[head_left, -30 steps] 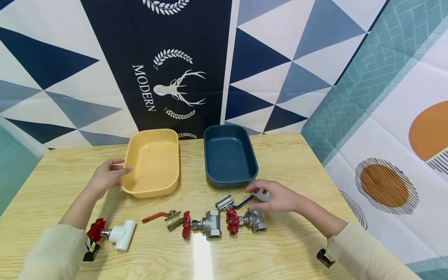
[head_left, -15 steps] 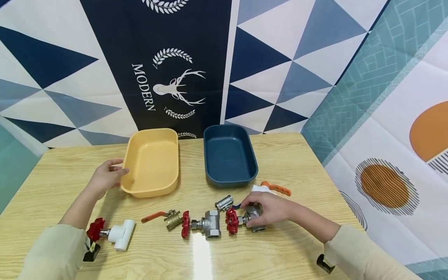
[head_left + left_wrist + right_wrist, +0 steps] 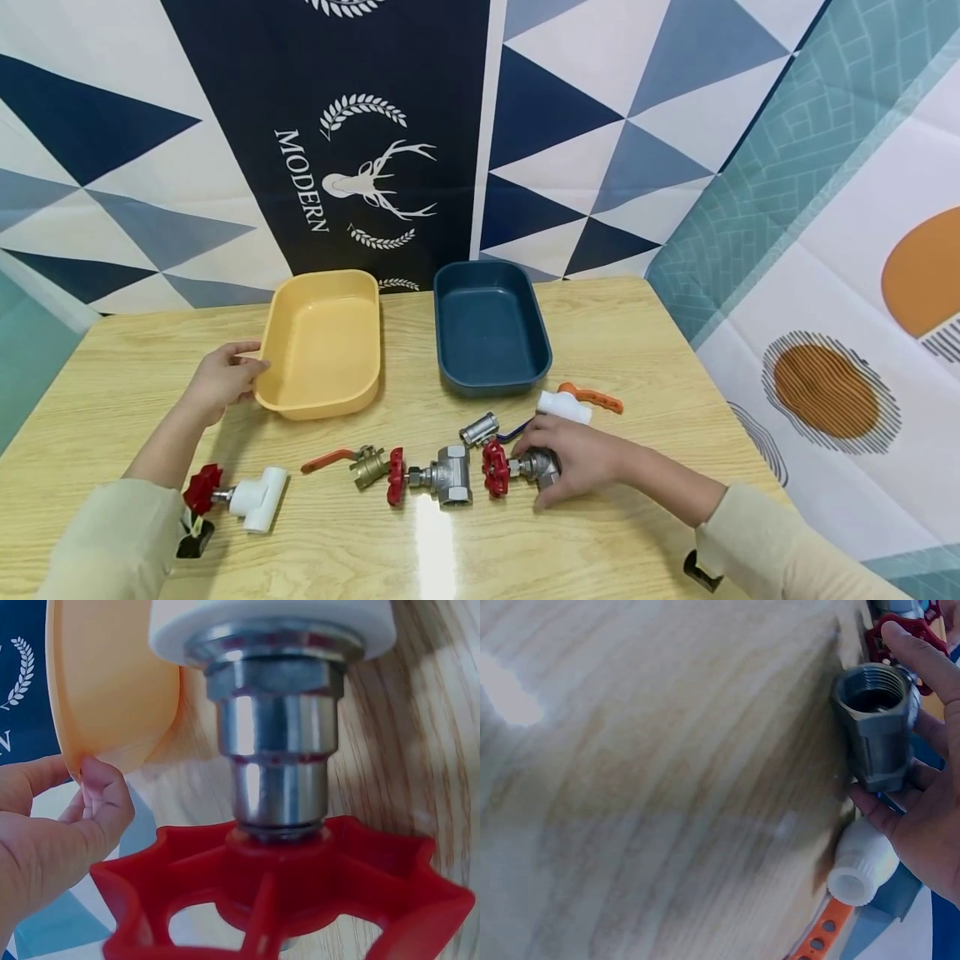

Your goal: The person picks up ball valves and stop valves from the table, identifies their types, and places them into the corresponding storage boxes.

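At the near left side of the yellow bin, my left hand pinches the rim. My right hand arches over the rightmost red-wheeled gate valve, fingers on its far side and thumb on its near side. In the right wrist view the thumb stands apart from the valve's threaded metal body, while the lower fingertips lie close against it. Just beyond this hand lies a white plastic ball valve with an orange handle. A small silver ball valve with a blue lever is partly hidden behind the hand.
A dark blue bin stands right of the yellow one. Left of my right hand lie another gate valve and a brass ball valve with a red lever. A white tee valve with a red wheel sits beside my left forearm.
My right hand has moved from the white ball valve toward me to the gate valve, uncovering the orange handle. My left hand stays at the yellow bin's rim. The head view has shifted slightly.
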Demonstrator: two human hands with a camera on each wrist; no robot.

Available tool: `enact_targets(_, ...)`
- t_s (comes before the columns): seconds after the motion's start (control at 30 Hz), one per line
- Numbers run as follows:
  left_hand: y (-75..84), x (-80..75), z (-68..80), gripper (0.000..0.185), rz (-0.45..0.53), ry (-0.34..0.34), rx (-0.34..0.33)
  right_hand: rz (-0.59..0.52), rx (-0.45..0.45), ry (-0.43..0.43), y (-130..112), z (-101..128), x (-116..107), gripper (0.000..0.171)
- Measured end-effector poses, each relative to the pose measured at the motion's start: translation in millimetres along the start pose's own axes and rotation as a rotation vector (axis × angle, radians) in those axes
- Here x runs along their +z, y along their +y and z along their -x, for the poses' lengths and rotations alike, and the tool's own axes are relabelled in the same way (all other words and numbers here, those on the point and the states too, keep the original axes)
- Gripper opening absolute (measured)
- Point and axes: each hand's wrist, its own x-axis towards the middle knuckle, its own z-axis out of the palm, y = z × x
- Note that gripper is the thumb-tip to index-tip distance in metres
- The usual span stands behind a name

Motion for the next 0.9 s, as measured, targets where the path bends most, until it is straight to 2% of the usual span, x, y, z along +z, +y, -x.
enact_targets(0.1,0.2,0.1,-0.4,0.06,-0.001,0.0,-0.003,0.025,0.007,-0.004,0,1,3,0.059)
enact_targets(0.37,2.0,0.2,0.3,0.06,-0.008,-0.004,-0.009,0.175,-0.079,0.086,1,4,13,0.058)
enact_targets(0.47,3.7,-0.6,0.7,0.06,-0.011,-0.004,-0.008,0.178,-0.076,0.102,1,3,14,0.054)
enact_targets(0.7,2.4,-2.0,0.4,0.06,-0.011,-0.01,-0.016,0.149,-0.021,0.072,-1,1,15,0.047)
enact_targets(0.9,0.9,-2.1,-1.3,0.06,-0.009,-0.009,-0.01,0.155,-0.034,0.093,-1,1,17,0.047)
